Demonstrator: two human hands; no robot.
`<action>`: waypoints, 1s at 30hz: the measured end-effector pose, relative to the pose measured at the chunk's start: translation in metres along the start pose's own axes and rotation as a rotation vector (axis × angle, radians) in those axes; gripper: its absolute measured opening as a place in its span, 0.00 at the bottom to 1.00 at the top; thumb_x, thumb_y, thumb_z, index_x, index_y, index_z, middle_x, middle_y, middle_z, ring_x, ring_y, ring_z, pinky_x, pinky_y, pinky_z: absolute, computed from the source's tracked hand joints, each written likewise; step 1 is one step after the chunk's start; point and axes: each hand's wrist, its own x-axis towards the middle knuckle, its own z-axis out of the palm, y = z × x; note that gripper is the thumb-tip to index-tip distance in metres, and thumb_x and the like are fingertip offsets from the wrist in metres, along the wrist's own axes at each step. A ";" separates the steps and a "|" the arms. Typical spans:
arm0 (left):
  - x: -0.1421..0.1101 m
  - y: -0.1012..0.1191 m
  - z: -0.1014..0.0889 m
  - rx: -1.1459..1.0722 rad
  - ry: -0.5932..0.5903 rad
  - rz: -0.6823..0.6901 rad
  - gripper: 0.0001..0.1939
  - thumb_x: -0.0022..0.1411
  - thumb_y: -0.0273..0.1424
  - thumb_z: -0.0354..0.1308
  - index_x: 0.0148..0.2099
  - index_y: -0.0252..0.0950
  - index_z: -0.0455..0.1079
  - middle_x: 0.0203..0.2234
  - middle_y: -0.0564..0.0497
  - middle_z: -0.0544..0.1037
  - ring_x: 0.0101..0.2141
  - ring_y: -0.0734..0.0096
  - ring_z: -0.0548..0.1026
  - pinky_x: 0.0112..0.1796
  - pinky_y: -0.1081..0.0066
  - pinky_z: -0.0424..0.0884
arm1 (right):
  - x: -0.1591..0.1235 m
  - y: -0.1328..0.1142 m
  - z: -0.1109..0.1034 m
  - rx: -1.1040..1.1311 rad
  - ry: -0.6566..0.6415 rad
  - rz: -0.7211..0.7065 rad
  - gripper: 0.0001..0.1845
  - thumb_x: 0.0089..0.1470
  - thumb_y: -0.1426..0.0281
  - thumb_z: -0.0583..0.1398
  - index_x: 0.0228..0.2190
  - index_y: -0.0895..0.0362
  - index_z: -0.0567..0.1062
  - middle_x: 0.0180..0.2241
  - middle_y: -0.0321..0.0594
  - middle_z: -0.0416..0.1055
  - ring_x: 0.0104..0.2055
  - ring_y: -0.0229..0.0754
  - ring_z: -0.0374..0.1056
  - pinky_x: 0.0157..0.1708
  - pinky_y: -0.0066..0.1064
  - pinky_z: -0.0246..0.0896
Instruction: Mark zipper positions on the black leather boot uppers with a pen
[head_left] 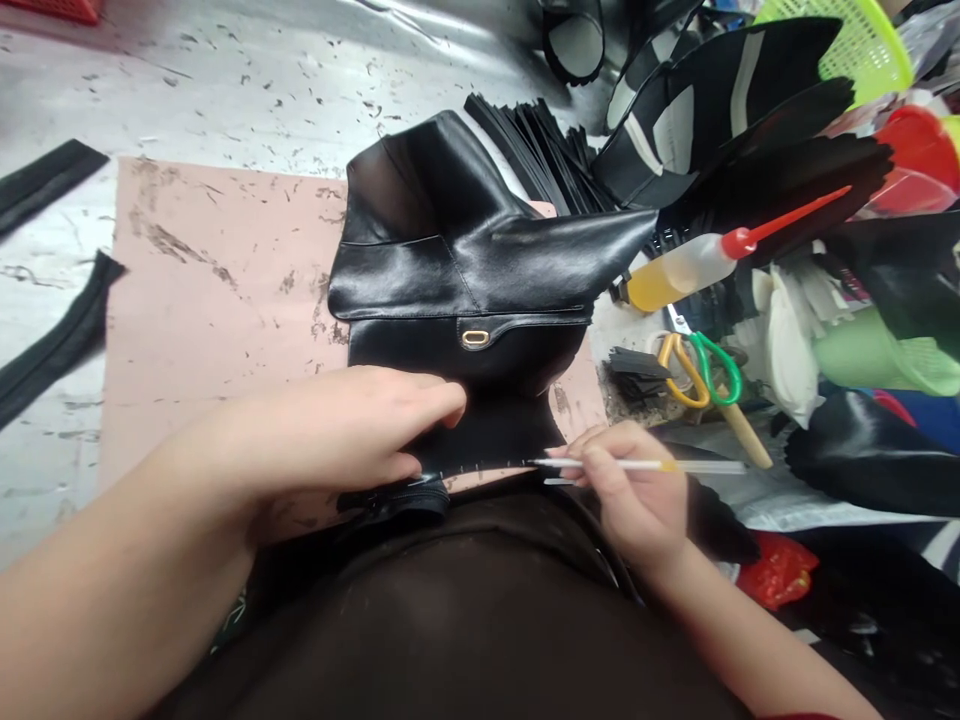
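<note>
A black leather boot upper [465, 260] with a small gold oval fitting [475, 338] lies on a pink mat [217, 310]. My left hand [352, 430] presses flat on its near edge, fingers stretched together toward the right, beside a zipper end [397, 495]. My right hand [637, 490] pinches a thin white pen [645, 465], whose tip touches the leather edge where a row of small light marks runs.
A glue bottle with a red nozzle [690, 265], green and yellow scissors [701, 370], stacked black leather pieces [735, 110], a green basket [862, 40] and red cups [919, 150] crowd the right. Black zipper strips [52, 330] lie at the left on the grey bench.
</note>
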 end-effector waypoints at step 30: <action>0.002 -0.003 -0.003 -0.045 -0.022 -0.059 0.10 0.52 0.30 0.52 0.39 0.40 0.63 0.30 0.54 0.71 0.27 0.75 0.68 0.24 0.77 0.61 | 0.052 0.026 -0.040 -0.677 -0.030 0.233 0.11 0.50 0.63 0.57 0.34 0.55 0.69 0.14 0.30 0.60 0.19 0.41 0.61 0.22 0.31 0.54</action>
